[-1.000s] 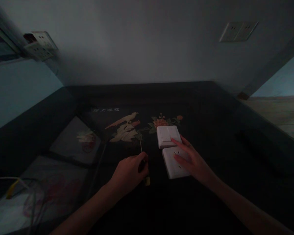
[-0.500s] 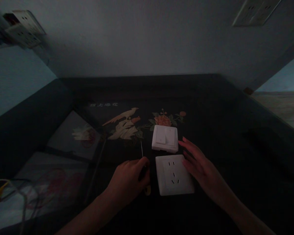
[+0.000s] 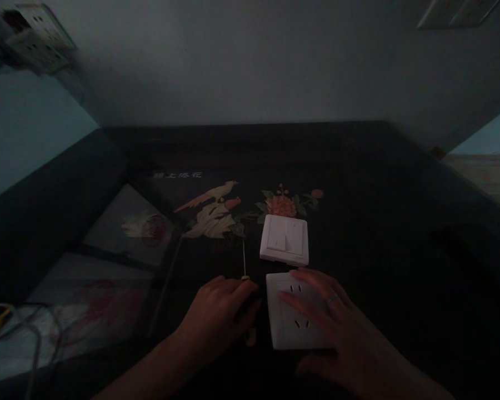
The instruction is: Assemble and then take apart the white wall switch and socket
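My left hand (image 3: 223, 311) is closed around the yellowish handle of a screwdriver (image 3: 250, 336), whose thin metal shaft points away from me. Just right of it lies a white wall socket (image 3: 277, 316), face up, with several slots. Over that socket's right part my right hand (image 3: 333, 322) is spread, fingers apart, covering some slots; whether the fingertips press on it I cannot tell. Beyond the socket rests a white rocker switch (image 3: 285, 240) on the dark tabletop (image 3: 358, 233), with neither hand on it.
Birds (image 3: 212, 208) and a flower (image 3: 280, 205) decorate the dark surface. Cables (image 3: 35, 333) with a yellow piece run along the left edge. Wall sockets (image 3: 41, 41) hang at upper left, a pale wall plate (image 3: 456, 12) at upper right. A wall (image 3: 241, 66) rises behind.
My right hand has moved left from the gap beside the switch and socket to over the socket's face. The left hand still holds the screwdriver. The view has shifted slightly.
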`<state>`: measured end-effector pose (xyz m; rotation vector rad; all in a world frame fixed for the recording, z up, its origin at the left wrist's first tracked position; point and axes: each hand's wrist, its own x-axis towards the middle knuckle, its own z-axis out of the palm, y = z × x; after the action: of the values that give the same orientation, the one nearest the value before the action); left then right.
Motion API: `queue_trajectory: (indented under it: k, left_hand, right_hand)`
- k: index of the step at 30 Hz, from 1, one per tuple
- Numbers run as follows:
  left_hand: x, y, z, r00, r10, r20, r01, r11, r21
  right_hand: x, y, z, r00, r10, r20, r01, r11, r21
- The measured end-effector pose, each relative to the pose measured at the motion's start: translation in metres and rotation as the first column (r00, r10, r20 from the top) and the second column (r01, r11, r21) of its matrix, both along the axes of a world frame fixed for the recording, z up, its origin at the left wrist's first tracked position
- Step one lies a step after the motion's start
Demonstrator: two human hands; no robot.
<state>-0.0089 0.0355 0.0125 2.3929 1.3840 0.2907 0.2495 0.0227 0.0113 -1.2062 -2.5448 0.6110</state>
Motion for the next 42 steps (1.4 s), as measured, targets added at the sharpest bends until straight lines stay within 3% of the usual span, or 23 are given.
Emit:
queue_trajectory:
  k: [8,15,18,20,23,27,30,32,36,42]
  left_hand:
    - [-0.002,0.003,0.0,1.0,-0.017,0.017,0.015,0.995,0.099]
    - [-0.003,0.003,0.003,0.996,-0.035,0.076,0.024,0.989,0.145]
    - [-0.003,0.002,0.005,0.979,0.016,0.202,-0.043,0.991,0.13]
    - [-0.004,0.0,0.008,0.918,0.081,0.388,-0.102,0.994,0.035]
    - [-0.002,-0.007,0.012,0.708,0.208,0.674,-0.081,0.973,-0.215]
    - [0.015,-0.027,0.014,0.378,0.373,0.847,0.185,0.866,-0.464]
    - [0.03,-0.041,0.016,0.234,0.43,0.872,0.324,0.811,-0.487]
    - [0.036,-0.045,0.02,0.205,0.485,0.85,0.323,0.786,-0.527]
    - [0.036,-0.044,0.028,0.23,0.561,0.796,0.28,0.745,-0.606]
    - [0.03,-0.039,0.036,0.273,0.562,0.781,0.216,0.755,-0.619]
  right_hand:
    - [-0.006,-0.002,0.001,0.998,-0.035,0.054,0.034,0.999,0.027]
    - [-0.009,-0.003,-0.003,0.996,-0.058,-0.064,0.062,0.996,0.058]
    - [-0.011,-0.005,0.001,0.979,-0.086,-0.182,0.092,0.995,0.024]
    - [-0.013,-0.007,0.008,0.942,-0.147,-0.3,0.134,0.989,-0.063]
    - [-0.014,-0.011,0.02,0.83,-0.3,-0.471,0.152,0.933,-0.326]
    - [-0.02,-0.016,0.03,0.668,-0.459,-0.585,0.005,0.79,-0.614]
    - [-0.03,-0.02,0.033,0.632,-0.495,-0.597,-0.041,0.748,-0.663]
    - [-0.036,-0.023,0.033,0.649,-0.498,-0.575,-0.036,0.735,-0.677]
    - [-0.04,-0.027,0.033,0.676,-0.506,-0.536,-0.045,0.697,-0.715]
    - [-0.038,-0.026,0.036,0.695,-0.461,-0.552,-0.112,0.689,-0.716]
